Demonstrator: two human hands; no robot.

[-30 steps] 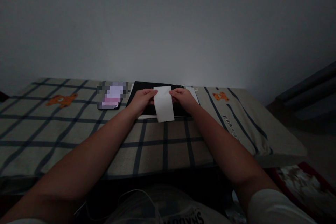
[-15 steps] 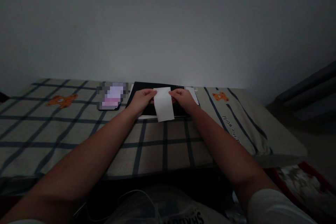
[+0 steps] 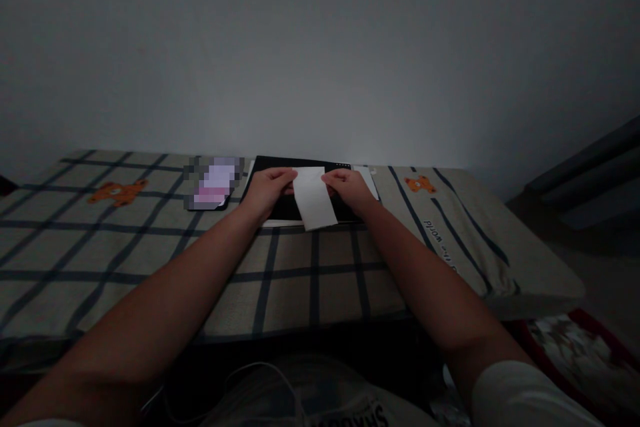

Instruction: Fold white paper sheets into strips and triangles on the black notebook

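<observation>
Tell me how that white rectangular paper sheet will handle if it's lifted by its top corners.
The white rectangular paper sheet looks thin, so probably light and floppy. Left hand and right hand pinch its upper corners; the free lower end may droop or swing. It likely creases easily.

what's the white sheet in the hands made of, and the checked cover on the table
The white sheet looks like thin matte paper: it holds straight edges yet bends slightly where the left hand and right hand pinch its top corners. The checked cover appears to be woven fabric, dull, with soft wrinkles and printed bears; dim light leaves the weave unclear.
</observation>
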